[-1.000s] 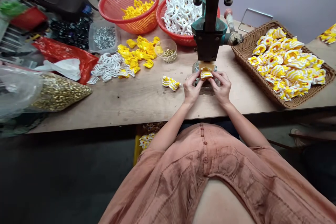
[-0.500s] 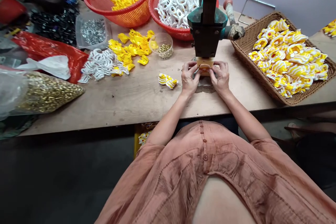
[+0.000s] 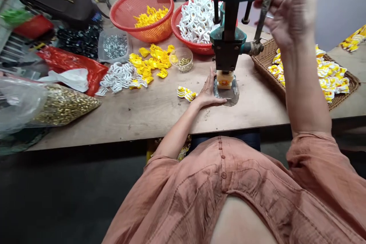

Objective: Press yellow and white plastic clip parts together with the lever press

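My left hand [image 3: 208, 92] lies at the foot of a green hand press [image 3: 228, 45], thumb and fingers spread apart along the left side of its metal base. A small yellow and white piece [image 3: 224, 83] sits under the press head, against a pale block. My right hand [image 3: 291, 11] is raised at the upper right, its fingers curled round the worn press lever [image 3: 265, 7]; motion blurs it slightly. Just left of my left hand, a yellow and white striped piece [image 3: 185, 93] lies on the table.
Red baskets hold yellow pieces [image 3: 151, 16] and white pieces [image 3: 197, 21]. A wicker tray [image 3: 268, 59] of striped pieces stands right, partly behind my forearm. Loose yellow pieces [image 3: 156, 59], white strips [image 3: 117, 78], a cup of brass rings [image 3: 184, 61] and a bag of brass parts [image 3: 65, 103] lie left.
My right hand has left the piece at the press and risen to the lever, which now tilts toward me. My left hand has let go and spread beside the base. The view has shifted.
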`<state>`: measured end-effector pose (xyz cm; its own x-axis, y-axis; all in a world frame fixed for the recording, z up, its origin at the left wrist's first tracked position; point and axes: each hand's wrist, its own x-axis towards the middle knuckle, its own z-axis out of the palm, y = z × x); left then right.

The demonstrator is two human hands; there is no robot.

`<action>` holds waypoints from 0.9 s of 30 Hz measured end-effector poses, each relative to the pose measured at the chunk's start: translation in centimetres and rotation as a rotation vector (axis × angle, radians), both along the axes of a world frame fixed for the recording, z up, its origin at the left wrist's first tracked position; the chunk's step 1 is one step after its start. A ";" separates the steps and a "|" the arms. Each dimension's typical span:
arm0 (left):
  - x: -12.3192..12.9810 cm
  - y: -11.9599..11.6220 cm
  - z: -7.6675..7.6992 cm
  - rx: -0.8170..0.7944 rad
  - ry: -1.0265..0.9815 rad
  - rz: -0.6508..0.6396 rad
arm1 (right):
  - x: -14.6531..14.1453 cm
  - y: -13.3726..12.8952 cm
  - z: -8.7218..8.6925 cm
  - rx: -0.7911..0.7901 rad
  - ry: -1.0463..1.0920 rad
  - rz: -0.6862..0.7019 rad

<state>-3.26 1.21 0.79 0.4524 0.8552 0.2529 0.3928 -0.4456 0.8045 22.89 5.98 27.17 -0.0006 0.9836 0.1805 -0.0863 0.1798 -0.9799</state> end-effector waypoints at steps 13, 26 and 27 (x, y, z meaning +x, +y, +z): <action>0.3 -0.3 0.0 0.009 0.018 0.067 | 0.6 -13.1 -15.9 0.660 -1.099 -0.002; 3.3 -0.7 0.7 0.036 -0.210 0.452 | -0.4 6.7 -7.6 -0.236 -0.214 -0.112; 3.7 -0.6 0.9 0.040 -0.215 0.457 | -0.2 6.8 -9.2 -0.275 -0.216 -0.094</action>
<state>0.41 0.57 1.68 -0.0316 0.9414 0.3357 0.3817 -0.2990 0.8746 22.69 12.76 17.99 0.0830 0.9929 -0.0853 0.1322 -0.0959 -0.9866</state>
